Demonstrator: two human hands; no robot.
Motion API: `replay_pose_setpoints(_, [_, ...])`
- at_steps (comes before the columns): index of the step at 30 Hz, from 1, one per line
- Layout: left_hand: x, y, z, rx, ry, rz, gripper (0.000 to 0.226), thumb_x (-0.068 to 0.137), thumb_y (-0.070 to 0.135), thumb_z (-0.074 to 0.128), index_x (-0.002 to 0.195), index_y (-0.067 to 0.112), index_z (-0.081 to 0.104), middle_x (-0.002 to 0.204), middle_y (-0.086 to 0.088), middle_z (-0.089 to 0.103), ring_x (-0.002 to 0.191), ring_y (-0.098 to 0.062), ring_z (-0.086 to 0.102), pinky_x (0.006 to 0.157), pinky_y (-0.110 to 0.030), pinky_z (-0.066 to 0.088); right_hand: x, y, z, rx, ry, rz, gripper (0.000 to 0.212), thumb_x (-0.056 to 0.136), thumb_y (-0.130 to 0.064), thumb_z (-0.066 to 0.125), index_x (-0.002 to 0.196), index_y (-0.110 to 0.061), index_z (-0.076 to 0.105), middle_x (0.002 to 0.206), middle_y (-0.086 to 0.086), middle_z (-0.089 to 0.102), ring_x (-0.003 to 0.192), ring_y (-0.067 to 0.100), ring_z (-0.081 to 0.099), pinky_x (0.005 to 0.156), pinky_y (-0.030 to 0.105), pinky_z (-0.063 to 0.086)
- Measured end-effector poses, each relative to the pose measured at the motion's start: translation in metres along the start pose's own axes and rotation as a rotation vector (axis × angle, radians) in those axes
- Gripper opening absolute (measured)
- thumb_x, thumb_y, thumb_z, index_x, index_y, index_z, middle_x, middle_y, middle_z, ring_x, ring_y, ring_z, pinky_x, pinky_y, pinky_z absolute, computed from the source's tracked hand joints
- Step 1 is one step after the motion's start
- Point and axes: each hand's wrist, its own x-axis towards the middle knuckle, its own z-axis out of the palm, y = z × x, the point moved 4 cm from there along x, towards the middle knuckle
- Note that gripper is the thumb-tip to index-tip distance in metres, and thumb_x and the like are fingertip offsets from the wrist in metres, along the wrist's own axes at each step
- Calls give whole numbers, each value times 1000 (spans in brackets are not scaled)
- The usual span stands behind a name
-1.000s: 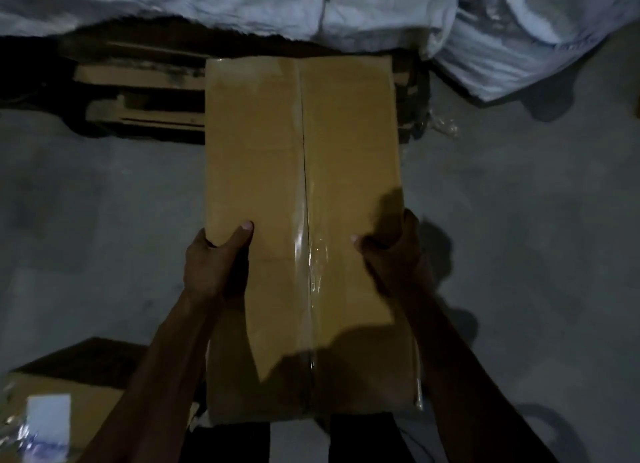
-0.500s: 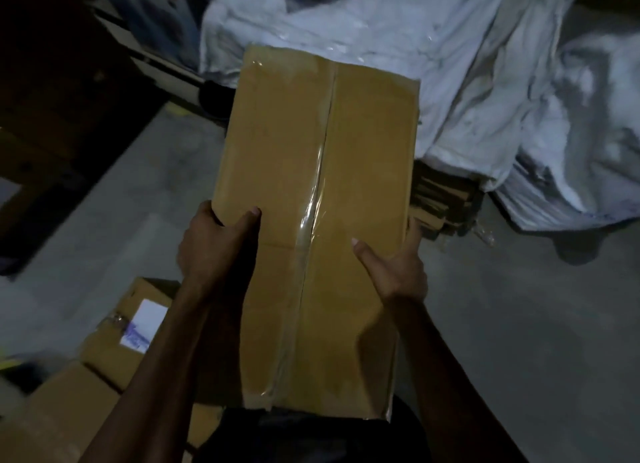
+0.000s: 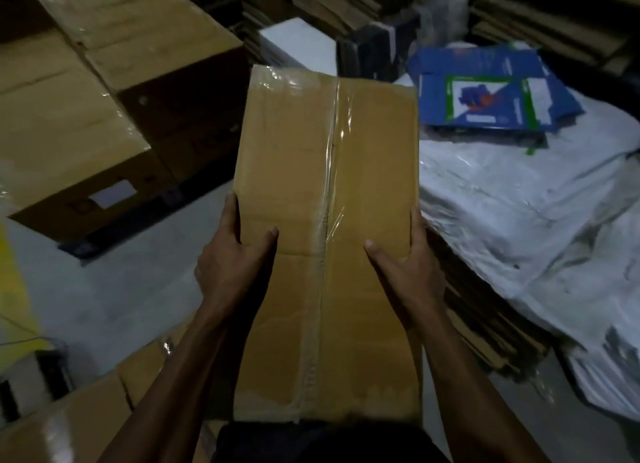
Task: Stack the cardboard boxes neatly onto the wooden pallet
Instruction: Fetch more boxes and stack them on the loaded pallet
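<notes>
From the head view, I carried one taped cardboard box in front of my chest, above the floor. My left hand clasped its left edge, thumb on the top face and fingers curled round the side; my right hand did likewise on the right edge. No wooden pallet showed clearly, so I judged this box not yet placed, with the setting-down left to do. To my left stood a stack of large boxes, closed and taped; I could not tell what carried them. The box in my grip was sealed along its seam, its contents hidden. To the right lay white sacks with flattened blue cartons on top.
</notes>
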Motion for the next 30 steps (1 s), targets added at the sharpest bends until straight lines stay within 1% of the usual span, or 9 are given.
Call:
replay_pose_setpoints(3, [39,-14,-21,-13,44,-45,84,85,67,55,150,53,4,145,6,52,119,-28,58,94,-44,47,21,-42,24,-28,-25,-44,107,75,-74,66,156,-46,1,160,5,32,141,33,37,110,53,33])
replay_pose_setpoints(7, [80,-31,-50,-22,91,-115,86,86,64,58,153,49,7,143,-1,54,118,-31,57,95,-45,47,48,-97,57,-81,-76,-98,104,79,-71,63,155,-46,-2,162,5,27,144,33,33,112,53,29])
replay_pose_setpoints(12, [120,-65,-84,-56,197,-233,84,84,67,57,151,52,9,144,-1,53,120,-32,57,97,-47,47,81,-162,109,-143,-167,-221,101,81,-71,62,155,-47,-2,161,4,28,142,34,35,111,53,32])
replay_pose_setpoints(14, [137,-79,-99,-60,262,-288,84,83,68,57,151,53,10,142,-1,55,116,-32,59,93,-44,47,95,-191,135,-168,-223,-291,100,81,-71,61,156,-46,-1,161,5,30,141,34,37,110,54,34])
replay_pose_setpoints(16, [157,-92,-111,-49,321,-353,84,84,66,58,151,52,10,144,-2,53,118,-34,58,92,-42,45,116,-220,165,-185,-284,-361,101,81,-70,62,156,-45,-1,161,4,29,141,34,36,109,52,35])
replay_pose_setpoints(21, [210,-131,-143,-58,499,-490,86,78,71,55,149,56,8,144,-2,53,121,-34,56,100,-50,45,161,-298,252,-198,-430,-515,102,80,-73,61,155,-46,-2,156,6,36,136,33,43,105,49,39])
replay_pose_setpoints(23, [230,-140,-155,-73,548,-542,85,80,68,57,149,54,9,145,-1,52,123,-34,55,100,-49,41,174,-331,284,-204,-492,-561,102,80,-73,60,155,-47,-3,152,6,41,132,32,45,103,47,40])
replay_pose_setpoints(25, [249,-148,-172,-100,617,-597,85,80,67,57,149,54,10,146,2,51,124,-32,54,101,-47,42,185,-367,313,-225,-561,-613,101,81,-73,59,155,-47,-4,147,7,45,128,31,48,99,45,42])
replay_pose_setpoints(30, [278,-172,-211,-168,757,-716,87,76,67,58,149,54,12,146,6,50,125,-29,54,103,-50,44,188,-447,370,-250,-697,-723,98,84,-70,60,155,-47,-3,147,8,44,130,32,45,100,42,37])
